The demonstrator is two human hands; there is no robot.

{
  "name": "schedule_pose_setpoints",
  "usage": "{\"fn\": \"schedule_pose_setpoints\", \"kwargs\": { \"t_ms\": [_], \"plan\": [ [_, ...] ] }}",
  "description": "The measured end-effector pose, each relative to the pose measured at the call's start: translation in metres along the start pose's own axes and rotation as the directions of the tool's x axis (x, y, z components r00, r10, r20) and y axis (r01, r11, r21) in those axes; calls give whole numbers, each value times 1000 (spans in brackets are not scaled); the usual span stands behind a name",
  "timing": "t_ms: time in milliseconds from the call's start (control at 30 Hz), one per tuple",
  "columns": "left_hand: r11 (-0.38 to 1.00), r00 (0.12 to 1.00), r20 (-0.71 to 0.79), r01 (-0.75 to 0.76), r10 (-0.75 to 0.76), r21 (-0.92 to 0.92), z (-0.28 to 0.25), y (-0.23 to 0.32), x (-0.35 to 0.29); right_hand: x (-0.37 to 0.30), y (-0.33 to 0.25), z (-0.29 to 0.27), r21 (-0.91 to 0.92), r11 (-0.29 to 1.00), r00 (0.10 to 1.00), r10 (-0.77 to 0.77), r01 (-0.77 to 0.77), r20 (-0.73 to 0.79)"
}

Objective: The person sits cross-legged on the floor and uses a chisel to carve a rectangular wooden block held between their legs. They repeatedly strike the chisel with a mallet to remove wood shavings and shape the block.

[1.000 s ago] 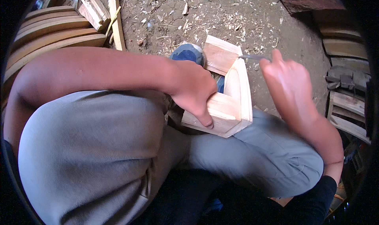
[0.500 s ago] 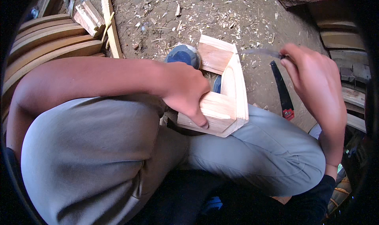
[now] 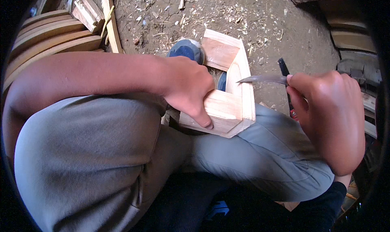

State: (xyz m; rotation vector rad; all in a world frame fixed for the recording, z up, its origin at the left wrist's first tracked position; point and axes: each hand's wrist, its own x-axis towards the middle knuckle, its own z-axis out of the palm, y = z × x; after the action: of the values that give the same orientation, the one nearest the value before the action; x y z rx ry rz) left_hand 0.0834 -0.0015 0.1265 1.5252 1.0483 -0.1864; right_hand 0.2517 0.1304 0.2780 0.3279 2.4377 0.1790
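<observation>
A pale three-sided wooden frame (image 3: 246, 94) with mitred corners rests against my right leg. My left hand (image 3: 191, 85) grips its near board, thumb over the side and fingers behind, partly hidden. In my right hand (image 3: 331, 114) is a knife with a thin curved blade (image 3: 266, 79); the fist hides its handle. The blade points left, its tip appearing over the frame's right board; I cannot tell whether it touches the wood.
A black saw (image 3: 283, 65) lies on the dirt floor, partly behind my right hand. Curved planks (image 3: 53, 37) are stacked at the left, near a narrow wooden strip (image 3: 110, 20). More timber (image 3: 351, 41) stands at the right. My shoe (image 3: 187, 51) is beside the frame.
My right hand has come down and slightly right, and the knife blade now points across the frame's right board. My left hand keeps its grip; the view has shifted slightly.
</observation>
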Motion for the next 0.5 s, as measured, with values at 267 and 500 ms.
{"fn": "schedule_pose_setpoints", "kwargs": {
  "t_ms": [267,500],
  "plan": [
    [998,998,-6,58,-58,-22,9,-8,-4,9,-18,1,-36,996,997,-80,79,-5],
    [999,998,-43,37,-37,20,3,-3,-4,-12,-27,-9,-105,994,998,-7,13,59]
  ]
}}
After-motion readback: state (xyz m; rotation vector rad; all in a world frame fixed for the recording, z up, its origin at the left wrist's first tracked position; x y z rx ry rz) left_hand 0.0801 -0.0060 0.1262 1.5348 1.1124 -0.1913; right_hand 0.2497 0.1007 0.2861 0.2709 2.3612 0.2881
